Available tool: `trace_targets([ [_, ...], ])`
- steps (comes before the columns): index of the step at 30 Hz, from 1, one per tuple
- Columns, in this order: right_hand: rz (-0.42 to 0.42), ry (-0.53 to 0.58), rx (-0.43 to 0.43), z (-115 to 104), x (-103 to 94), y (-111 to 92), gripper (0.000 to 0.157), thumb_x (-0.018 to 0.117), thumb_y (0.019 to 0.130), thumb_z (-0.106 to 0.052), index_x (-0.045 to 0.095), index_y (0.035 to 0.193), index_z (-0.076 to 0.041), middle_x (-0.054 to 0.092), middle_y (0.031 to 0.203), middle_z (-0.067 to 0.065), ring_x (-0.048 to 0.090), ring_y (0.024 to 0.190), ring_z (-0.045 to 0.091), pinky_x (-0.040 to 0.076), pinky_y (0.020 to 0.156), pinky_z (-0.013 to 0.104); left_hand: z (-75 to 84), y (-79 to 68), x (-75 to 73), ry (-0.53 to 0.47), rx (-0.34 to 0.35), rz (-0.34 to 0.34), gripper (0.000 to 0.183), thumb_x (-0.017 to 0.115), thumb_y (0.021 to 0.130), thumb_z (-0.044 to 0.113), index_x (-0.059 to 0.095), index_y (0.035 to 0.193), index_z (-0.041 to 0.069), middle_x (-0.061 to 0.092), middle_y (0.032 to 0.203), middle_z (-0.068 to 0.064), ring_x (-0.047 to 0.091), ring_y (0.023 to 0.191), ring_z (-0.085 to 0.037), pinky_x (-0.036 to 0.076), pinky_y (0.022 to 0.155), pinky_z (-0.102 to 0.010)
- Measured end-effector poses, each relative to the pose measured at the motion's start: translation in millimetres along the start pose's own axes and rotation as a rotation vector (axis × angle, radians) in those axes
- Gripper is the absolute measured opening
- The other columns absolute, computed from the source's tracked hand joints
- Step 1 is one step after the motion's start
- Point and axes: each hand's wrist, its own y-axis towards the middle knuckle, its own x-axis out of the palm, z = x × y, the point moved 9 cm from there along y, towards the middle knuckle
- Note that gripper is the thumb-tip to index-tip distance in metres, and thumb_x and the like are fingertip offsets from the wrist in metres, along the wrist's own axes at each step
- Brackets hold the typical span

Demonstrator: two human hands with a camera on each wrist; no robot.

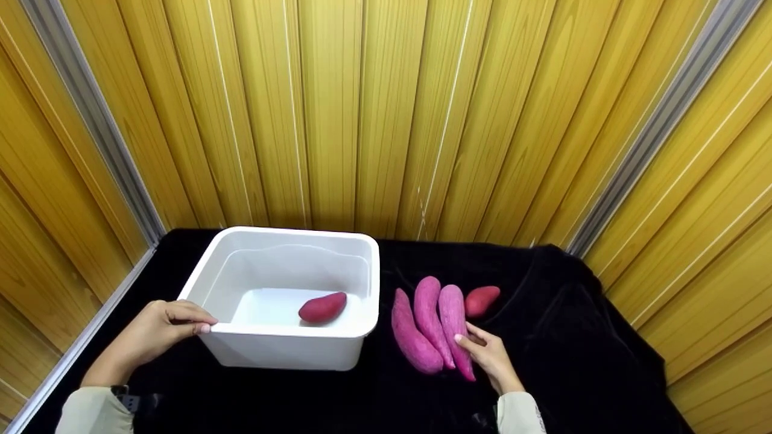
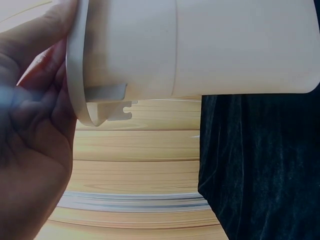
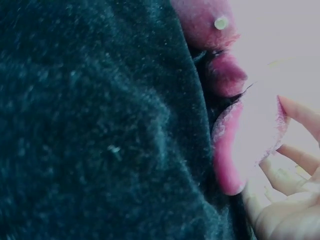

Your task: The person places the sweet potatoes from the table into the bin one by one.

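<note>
A white plastic tub (image 1: 289,349) stands left of centre, and a small red sweet potato (image 1: 323,308) lies inside on its floor. My left hand (image 1: 160,328) grips the tub's near left rim corner, thumb outside; the left wrist view shows the hand (image 2: 35,130) at the rim of the tub (image 2: 225,50). Right of the tub, three long pink sweet potatoes lie side by side: a left one (image 1: 416,337), a middle one (image 1: 429,310) and a right one (image 1: 453,313). My right hand (image 1: 493,360) pinches the right one near its lower end. Glare washes out part of it in the right wrist view.
Another small red sweet potato (image 1: 481,301) lies just beyond my right hand. Black velvety cloth (image 1: 579,361) covers the table. Yellow wood-patterned panels (image 1: 392,120) rise behind and at both sides, with grey metal strips in the corners.
</note>
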Motion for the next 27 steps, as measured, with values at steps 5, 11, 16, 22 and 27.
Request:
trace_targets([
  [5,0.007,0.015,0.016,0.1,-2.0,-0.3,0.058,0.073,0.086,-0.016,0.05,0.137,0.001,0.062,0.122,0.026,0.063,0.097,0.014,0.052,0.078,0.023,0.3,-0.4,0.1,0.006,0.005,0.005,0.013,0.077,0.074,-0.001,0.078,0.083,0.009,0.072,0.084,0.007,0.058,0.082,0.009,0.044,0.072,-0.005],
  [11,0.009,0.035,0.033,-3.0,-4.4,-0.3,0.058,0.072,0.087,-0.016,0.049,0.137,0.0,0.061,0.124,0.024,0.062,0.097,0.012,0.051,0.078,0.021,0.0,-0.7,0.0,-0.001,0.011,0.01,0.014,0.077,0.074,-0.002,0.078,0.083,0.009,0.073,0.084,0.007,0.059,0.082,0.009,0.045,0.072,-0.005],
  [16,0.002,0.027,0.023,-8.3,-5.0,-1.9,0.058,0.072,0.087,-0.017,0.049,0.138,0.0,0.059,0.127,0.026,0.061,0.102,0.016,0.051,0.081,0.025,-0.4,-0.7,-0.5,0.001,0.006,0.009,0.013,0.077,0.074,-0.001,0.077,0.082,0.009,0.073,0.084,0.005,0.059,0.082,0.008,0.045,0.071,-0.006],
  [22,-0.007,0.024,0.018,-12.9,-6.8,-1.1,0.059,0.072,0.087,-0.017,0.049,0.138,-0.001,0.059,0.126,0.025,0.06,0.103,0.017,0.051,0.082,0.025,-0.1,-0.4,-0.2,0.006,0.006,0.011,0.013,0.077,0.074,-0.001,0.078,0.082,0.01,0.073,0.084,0.005,0.059,0.081,0.008,0.045,0.07,-0.006],
  [27,-0.004,0.041,0.024,-18.5,-6.9,-0.3,0.058,0.073,0.086,-0.015,0.05,0.137,-0.001,0.062,0.122,0.022,0.061,0.096,0.012,0.051,0.078,0.022,0.5,-0.1,-0.3,0.0,0.018,0.018,0.014,0.077,0.074,-0.002,0.078,0.082,0.009,0.073,0.083,0.006,0.058,0.081,0.008,0.045,0.071,-0.005],
])
